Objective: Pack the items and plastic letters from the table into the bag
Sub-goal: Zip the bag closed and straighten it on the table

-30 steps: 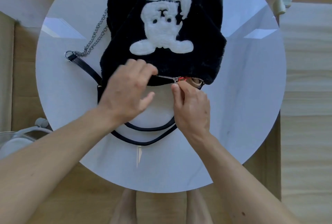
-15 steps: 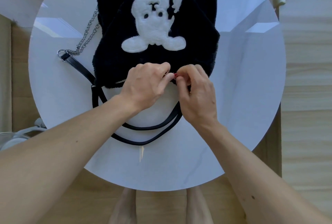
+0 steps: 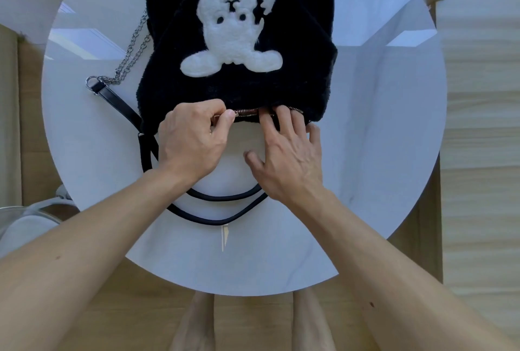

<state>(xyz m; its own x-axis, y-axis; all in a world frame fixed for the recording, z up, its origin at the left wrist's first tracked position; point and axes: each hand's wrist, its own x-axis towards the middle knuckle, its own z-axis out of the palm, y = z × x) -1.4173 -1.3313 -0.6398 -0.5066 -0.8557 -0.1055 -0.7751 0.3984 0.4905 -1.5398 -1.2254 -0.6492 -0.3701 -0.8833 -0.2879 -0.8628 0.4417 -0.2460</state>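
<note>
A black furry bag (image 3: 304, 49) with a white bear figure lies flat on the round white table (image 3: 380, 139), its zipped edge toward me. My left hand (image 3: 194, 139) pinches the zipper pull (image 3: 222, 117) near the left part of the zipper (image 3: 253, 112). My right hand (image 3: 289, 159) lies flat with fingers spread, pressing the bag's edge just right of the zipper's middle. No loose items or plastic letters show on the table; the bag's inside is hidden.
Black strap handles (image 3: 219, 198) loop on the table under my wrists. A silver chain (image 3: 132, 49) with a ring lies left of the bag. A white chair (image 3: 25, 218) stands at lower left. Wooden floor surrounds the table; my feet (image 3: 194, 322) show below.
My left hand took the zipper pull and drew it leftward along the bag's edge. My right hand let go of the pull and flattened onto the bag's edge. A red item at the opening is no longer visible.
</note>
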